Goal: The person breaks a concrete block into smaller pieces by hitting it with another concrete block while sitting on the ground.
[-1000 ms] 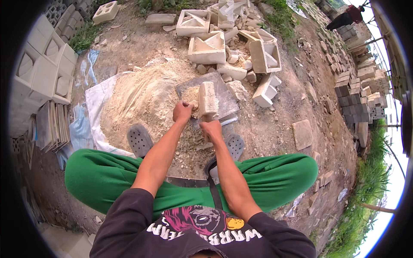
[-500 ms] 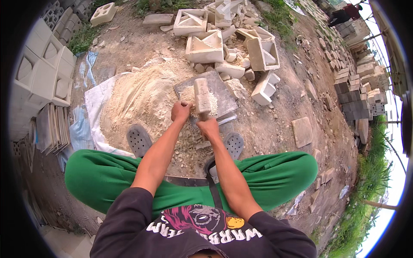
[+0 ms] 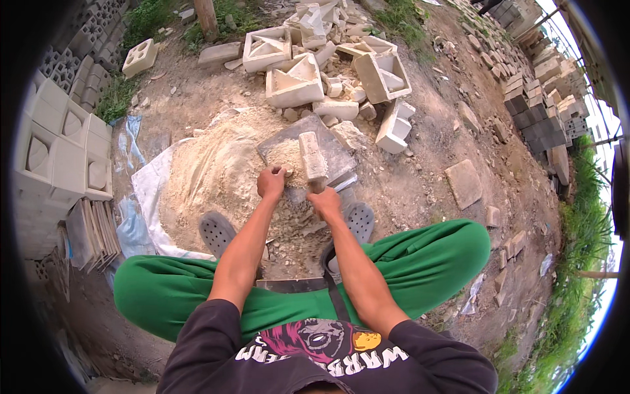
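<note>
Pale crushed stone lies heaped on the grey slab (image 3: 341, 157) in front of your sandals, and your right hand (image 3: 325, 203) is closed around the handle of the block-headed mallet (image 3: 313, 156), whose head stands over that heap. Your left hand (image 3: 270, 182) is curled shut at the near edge of the powder pile (image 3: 210, 177), apparently pinching a fragment, though I cannot tell for certain. Keep those left fingers clear of the mallet face, strike squarely on the slab, and feed pieces from the side.
</note>
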A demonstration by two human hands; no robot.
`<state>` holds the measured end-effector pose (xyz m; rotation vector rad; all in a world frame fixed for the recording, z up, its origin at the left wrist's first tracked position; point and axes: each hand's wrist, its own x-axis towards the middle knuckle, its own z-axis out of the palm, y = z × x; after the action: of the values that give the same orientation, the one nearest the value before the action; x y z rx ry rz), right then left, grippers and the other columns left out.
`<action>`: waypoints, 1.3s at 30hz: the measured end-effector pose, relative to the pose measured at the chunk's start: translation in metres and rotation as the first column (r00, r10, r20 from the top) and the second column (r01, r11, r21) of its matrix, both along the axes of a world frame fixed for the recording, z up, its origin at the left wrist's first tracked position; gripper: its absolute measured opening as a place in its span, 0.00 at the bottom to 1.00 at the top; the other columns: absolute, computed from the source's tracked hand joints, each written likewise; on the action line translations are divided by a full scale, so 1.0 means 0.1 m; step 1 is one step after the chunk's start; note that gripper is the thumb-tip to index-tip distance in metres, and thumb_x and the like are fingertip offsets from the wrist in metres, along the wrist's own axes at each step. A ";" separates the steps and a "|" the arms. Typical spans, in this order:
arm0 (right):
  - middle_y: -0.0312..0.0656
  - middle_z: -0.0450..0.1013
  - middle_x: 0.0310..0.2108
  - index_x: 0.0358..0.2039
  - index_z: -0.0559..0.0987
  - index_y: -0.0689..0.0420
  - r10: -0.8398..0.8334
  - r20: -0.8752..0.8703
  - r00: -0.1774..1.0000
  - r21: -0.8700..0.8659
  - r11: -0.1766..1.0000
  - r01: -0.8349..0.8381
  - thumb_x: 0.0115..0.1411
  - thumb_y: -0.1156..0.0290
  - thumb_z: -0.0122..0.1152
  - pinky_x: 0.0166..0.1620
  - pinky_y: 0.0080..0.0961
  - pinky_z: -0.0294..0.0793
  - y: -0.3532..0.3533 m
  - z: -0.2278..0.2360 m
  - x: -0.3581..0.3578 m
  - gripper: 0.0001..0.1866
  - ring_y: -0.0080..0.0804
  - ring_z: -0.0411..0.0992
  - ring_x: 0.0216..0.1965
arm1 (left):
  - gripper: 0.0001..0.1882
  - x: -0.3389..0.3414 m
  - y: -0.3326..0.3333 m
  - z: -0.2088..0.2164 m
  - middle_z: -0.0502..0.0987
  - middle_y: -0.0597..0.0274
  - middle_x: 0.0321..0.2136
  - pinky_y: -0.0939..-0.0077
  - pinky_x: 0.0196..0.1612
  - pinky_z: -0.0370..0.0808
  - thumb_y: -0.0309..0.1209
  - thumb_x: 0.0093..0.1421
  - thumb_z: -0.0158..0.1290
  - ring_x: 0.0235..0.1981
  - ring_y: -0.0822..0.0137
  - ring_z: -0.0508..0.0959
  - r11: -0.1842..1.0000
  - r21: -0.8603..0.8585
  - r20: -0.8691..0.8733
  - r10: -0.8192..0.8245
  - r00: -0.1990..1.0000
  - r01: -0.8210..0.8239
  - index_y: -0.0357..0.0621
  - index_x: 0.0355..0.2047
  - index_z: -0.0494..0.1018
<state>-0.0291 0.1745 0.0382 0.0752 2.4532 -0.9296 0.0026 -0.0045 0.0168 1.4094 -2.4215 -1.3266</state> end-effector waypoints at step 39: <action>0.54 0.78 0.24 0.25 0.79 0.66 -0.060 -0.301 0.952 -0.431 0.899 -0.079 0.47 0.66 0.67 0.31 0.42 0.76 -0.50 1.22 -0.30 0.14 0.52 0.79 0.26 | 0.09 -0.11 0.00 -0.02 0.82 0.61 0.23 0.76 0.27 0.74 0.26 0.48 0.65 0.21 0.73 0.77 0.917 0.322 -0.126 0.287 0.950 -0.235 0.38 0.31 0.84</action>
<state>-0.0590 0.1244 0.1603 -0.2590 2.4403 -1.5709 -0.0082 -0.0045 0.0150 1.5437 -1.9010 -1.7196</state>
